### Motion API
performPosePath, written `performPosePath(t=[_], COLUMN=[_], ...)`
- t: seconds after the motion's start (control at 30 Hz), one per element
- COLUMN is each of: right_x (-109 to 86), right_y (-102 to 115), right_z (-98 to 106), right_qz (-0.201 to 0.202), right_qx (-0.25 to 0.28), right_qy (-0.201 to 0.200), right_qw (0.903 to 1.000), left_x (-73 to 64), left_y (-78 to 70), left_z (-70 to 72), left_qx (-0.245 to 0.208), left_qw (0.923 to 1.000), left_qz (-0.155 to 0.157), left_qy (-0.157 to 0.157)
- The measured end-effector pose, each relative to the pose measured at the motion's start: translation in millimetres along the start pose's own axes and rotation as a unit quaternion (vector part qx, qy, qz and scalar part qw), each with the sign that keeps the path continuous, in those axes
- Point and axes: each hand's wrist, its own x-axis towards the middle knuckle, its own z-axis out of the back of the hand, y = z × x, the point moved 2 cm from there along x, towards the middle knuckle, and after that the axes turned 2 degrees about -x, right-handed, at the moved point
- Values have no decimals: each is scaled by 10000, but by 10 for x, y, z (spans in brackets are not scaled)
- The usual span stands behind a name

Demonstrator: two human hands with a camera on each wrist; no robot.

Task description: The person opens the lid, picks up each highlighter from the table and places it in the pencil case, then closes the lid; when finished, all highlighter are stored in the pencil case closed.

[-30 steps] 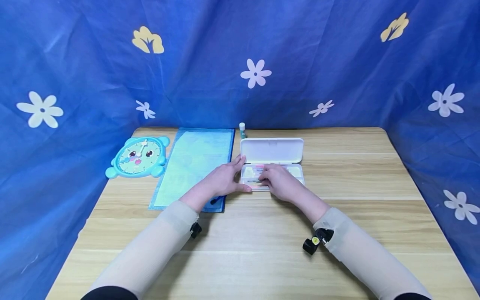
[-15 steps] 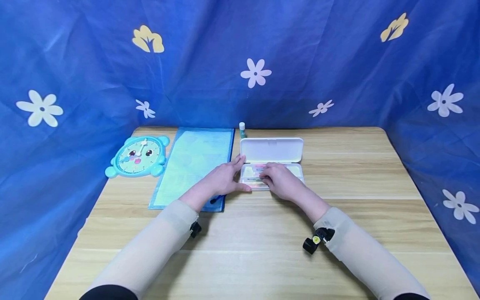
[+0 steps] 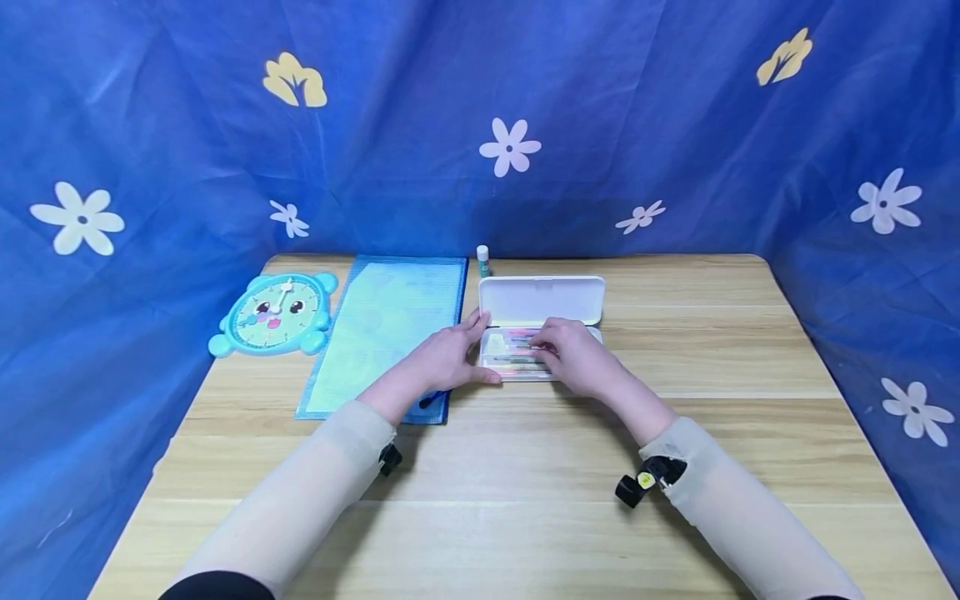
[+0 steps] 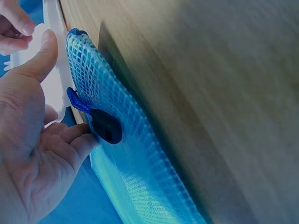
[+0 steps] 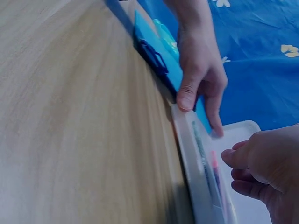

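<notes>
A white pencil case (image 3: 517, 377) lies on the table with its lid (image 3: 542, 301) raised. Pens and pencils (image 3: 517, 360) lie inside, along with a small pale block (image 3: 496, 342) at the left. My left hand (image 3: 448, 357) holds the case's left end, thumb at the front corner and fingers toward the back. Over the right part of the case is my right hand (image 3: 576, 357), fingers bent. In the right wrist view nothing shows between the thumb and fingers of this right hand (image 5: 275, 163). It hides the case's right end in the head view.
A blue mesh zip pouch (image 3: 390, 325) lies left of the case, its dark zipper pull (image 4: 106, 126) beside the left hand. Farther left is a blue toy clock (image 3: 273, 312). A glue stick (image 3: 483, 261) stands behind the case. A blue curtain (image 3: 585, 100) surrounds the table (image 3: 525, 500).
My right hand has shifted a little to the right over the case, uncovering more of the pencils. The left hand stays in place on the case.
</notes>
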Motion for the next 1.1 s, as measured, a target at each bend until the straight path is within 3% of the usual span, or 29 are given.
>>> performPosePath(t=[0.47,0.77,0.93,1.1], right_x=[-245,-343,-319,-254], right_y=[-288,-596,-742,-871], right_z=[324,619,739,774], right_qz=[-460,-1115,-1509,-2075], right_qx=[650,860,967,1453], right_qy=[-452,-854,-1047,-1033], right_qw=[9958,9864,9782,9618], left_x=[-20,-31,-31,-28], left_y=[-19,-15,-15,-20], left_z=[3,20,20,15], left_qx=[-83,-97,-115,-119], left_qw=[9999,9999,9999,9999], left_qz=[-53,-36,-14,-5], left_qy=[-65,-57,-40,-25])
